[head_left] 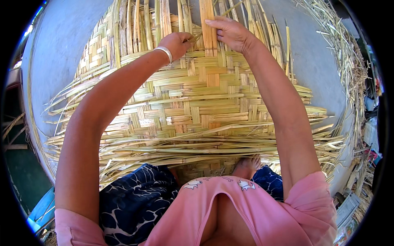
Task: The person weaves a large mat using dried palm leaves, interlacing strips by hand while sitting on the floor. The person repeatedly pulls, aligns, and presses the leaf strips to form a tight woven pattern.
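A large woven mat (180, 108) of split cane strips, yellow-green to tan, lies in front of me. At its far part many upright strips stand out of the weave. My left hand (177, 45), with a silver bangle at the wrist, is closed in a pinch around a thin green cane strip (197, 38). To its right, my right hand (232, 33) has its fingers bent, with the fingertips at the edge of a wide orange-brown cane strip (208, 30). That wide strip runs upright between my hands. The undersides of my fingers are partly hidden.
Loose cane strips (221, 143) lie crosswise over the near part of the mat, close to my bare foot (247, 167). The grey floor (53, 61) surrounds the mat. A heap of dry cane scraps (342, 53) lines the right side. A blue object (43, 209) sits at lower left.
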Tool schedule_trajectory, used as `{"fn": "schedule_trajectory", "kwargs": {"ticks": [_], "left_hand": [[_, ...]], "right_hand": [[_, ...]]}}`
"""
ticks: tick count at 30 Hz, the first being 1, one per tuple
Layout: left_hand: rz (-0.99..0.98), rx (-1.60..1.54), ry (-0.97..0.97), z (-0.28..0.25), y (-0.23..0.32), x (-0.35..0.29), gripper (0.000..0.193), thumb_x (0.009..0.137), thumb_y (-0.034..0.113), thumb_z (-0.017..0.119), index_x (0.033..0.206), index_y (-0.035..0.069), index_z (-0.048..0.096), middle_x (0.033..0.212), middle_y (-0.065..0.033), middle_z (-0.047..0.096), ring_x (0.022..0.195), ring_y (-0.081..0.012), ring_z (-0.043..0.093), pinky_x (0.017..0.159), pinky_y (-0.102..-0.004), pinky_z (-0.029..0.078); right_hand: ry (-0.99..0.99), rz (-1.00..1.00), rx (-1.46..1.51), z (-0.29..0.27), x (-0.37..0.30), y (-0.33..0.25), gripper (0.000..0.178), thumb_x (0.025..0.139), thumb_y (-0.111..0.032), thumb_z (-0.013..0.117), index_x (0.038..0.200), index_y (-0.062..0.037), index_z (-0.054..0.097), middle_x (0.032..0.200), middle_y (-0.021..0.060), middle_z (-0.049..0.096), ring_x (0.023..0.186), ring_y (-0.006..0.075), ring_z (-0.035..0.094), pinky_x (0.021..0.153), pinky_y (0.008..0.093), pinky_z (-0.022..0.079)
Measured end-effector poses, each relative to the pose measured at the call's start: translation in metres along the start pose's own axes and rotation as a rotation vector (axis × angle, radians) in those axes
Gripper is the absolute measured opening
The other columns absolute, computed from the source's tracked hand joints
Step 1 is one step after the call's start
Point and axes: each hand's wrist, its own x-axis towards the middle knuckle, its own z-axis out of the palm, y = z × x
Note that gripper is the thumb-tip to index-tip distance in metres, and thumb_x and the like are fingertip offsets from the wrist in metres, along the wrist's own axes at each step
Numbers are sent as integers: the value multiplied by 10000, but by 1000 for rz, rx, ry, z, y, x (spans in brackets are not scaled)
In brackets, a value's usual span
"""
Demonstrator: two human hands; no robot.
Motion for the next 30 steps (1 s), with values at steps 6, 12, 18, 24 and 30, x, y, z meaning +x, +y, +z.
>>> {"fn": "schedule_trajectory", "kwargs": {"ticks": [6, 12, 18, 24, 30], "left_hand": [[60, -72, -44, 2, -7, 2, 324, 861, 291, 586, 1138, 125, 609, 945, -101, 663, 808, -226, 626, 754, -337, 484], [-98, -194, -181, -6, -1, 9, 266, 853, 249, 608, 1039, 61, 640, 787, -67, 634, 679, -149, 554, 666, -301, 464], [-42, -84, -150, -3, -2, 10, 262, 838, 248, 627, 1001, 43, 638, 793, -71, 637, 692, -144, 572, 657, -295, 476], [15, -278, -56, 5, -14, 4, 234, 837, 172, 622, 1031, 41, 607, 932, -101, 644, 869, -183, 612, 769, -293, 483], [153, 18, 213, 15, -9, -9, 156, 811, 143, 630, 940, 59, 605, 916, -114, 578, 823, -259, 590, 757, -349, 477]], "right_hand": [[50, 13, 57, -2, 2, 5, 427, 817, -228, 674, 1163, -40, 509, 1059, 50, 564, 994, 161, 543, 917, 290, 428], [234, -133, 60, 6, -16, 17, 400, 793, -169, 691, 1134, -28, 539, 1026, 59, 577, 935, 144, 557, 838, 281, 461], [610, -226, -139, 23, -42, 44, 152, 809, -47, 610, 960, -26, 617, 844, 45, 620, 705, 104, 580, 633, 228, 475], [785, -433, -593, 32, -56, 70, 120, 796, -39, 593, 913, -44, 622, 727, 74, 614, 657, 164, 578, 637, 274, 460], [830, -358, -751, 35, -57, 59, 135, 797, -92, 587, 925, -71, 625, 824, 130, 644, 725, 271, 611, 689, 336, 468]]}}
